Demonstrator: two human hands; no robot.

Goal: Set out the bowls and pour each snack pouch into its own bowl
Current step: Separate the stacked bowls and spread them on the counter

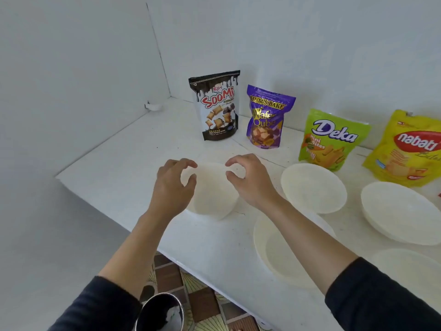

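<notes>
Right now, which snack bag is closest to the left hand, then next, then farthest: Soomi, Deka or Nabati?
From the left hand, gripping a bowl:
1. Soomi, behind it by the wall.
2. Deka, off to the right.
3. Nabati, at the far right.

Both arms reach forward and come closer to each other toward the hands. The left hand (173, 185) shows its back, with the fingers curved like a claw and a gap between thumb and index finger. The right hand (250, 180) faces it in the same curved pose, near but apart. Whether the fingertips press on anything cannot be told. The left forearm (133, 242) and right forearm (310, 237) are bare.
</notes>
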